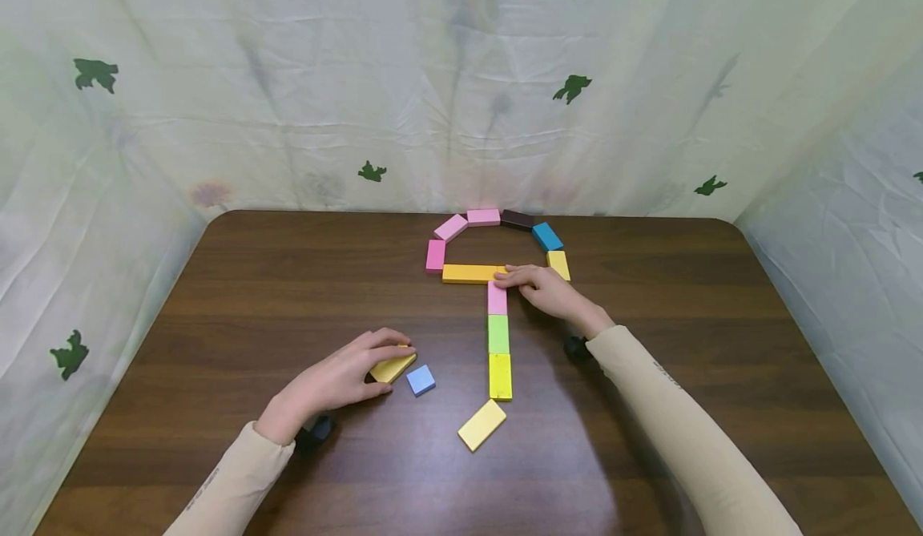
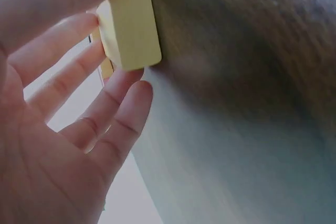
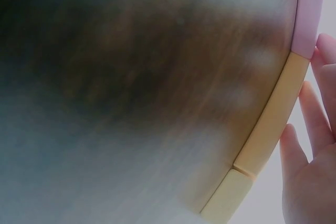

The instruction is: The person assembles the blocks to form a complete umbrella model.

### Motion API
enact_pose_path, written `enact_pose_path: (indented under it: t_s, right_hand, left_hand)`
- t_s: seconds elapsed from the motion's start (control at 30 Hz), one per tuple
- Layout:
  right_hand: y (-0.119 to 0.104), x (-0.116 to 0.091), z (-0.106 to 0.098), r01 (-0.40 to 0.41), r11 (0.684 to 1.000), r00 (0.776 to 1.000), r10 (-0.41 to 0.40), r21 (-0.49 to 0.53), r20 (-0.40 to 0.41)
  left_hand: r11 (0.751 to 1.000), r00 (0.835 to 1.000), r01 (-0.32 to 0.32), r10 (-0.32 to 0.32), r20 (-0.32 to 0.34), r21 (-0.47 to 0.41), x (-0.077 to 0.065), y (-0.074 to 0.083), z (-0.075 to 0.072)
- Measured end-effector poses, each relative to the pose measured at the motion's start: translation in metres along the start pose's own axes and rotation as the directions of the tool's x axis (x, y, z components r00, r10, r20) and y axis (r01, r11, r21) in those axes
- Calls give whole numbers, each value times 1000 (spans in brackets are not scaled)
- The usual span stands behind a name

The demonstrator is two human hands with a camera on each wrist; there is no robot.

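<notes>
My left hand (image 1: 339, 374) holds a pale yellow block (image 1: 392, 367) between thumb and fingers, left of the others; the left wrist view shows its end face (image 2: 139, 27). Farther off, my right hand (image 1: 546, 289) touches the right part of an orange bar (image 1: 469, 274) with its fingertips, right where a pink block (image 1: 497, 299) meets it. Seen from the right wrist, the extended fingers (image 3: 293, 148) lie along the bar's far side. Below the pink block a green block (image 1: 498, 334) and a bright yellow block (image 1: 500, 376) continue a straight column.
An arch of blocks curves above the bar: magenta (image 1: 436, 255), two pink (image 1: 483, 217), dark brown (image 1: 517, 219), blue (image 1: 547, 236) and yellow (image 1: 558, 263). A small blue block (image 1: 421, 380) and a loose pale yellow block (image 1: 481, 425) lie nearer on the wooden table (image 1: 288, 296). Cloth (image 1: 303, 119) hangs behind.
</notes>
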State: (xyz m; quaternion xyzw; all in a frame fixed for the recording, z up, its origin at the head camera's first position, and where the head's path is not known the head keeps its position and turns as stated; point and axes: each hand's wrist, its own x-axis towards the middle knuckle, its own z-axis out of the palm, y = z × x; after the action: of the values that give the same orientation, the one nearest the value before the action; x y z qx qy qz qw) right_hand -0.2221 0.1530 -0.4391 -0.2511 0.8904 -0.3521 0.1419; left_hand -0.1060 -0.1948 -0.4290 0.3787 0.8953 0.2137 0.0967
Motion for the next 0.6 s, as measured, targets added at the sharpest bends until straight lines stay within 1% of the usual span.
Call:
enact_pose_path:
  t_s: [0.2, 0.37, 0.47, 0.6]
  right_hand:
    - [0, 0, 0, -16, 1000, 1000, 16, 6, 2]
    - [0, 0, -1, -3, 1000, 1000, 3, 1, -4]
    - [0, 0, -1, -2, 1000, 1000, 2, 0, -6]
    - [1, 1, 0, -3, 1000, 1000, 3, -3, -2]
  left_hand:
    - [999, 1000, 5, -3, 28, -43, -2, 0, -1]
    - [1000, 1000, 3, -3, -6, -31, -1, 2, 3]
    - [1000, 999, 24, -25, -30, -16, -1, 4, 5]
    - [998, 998, 59, -59, -37, 11, -4, 6, 4]
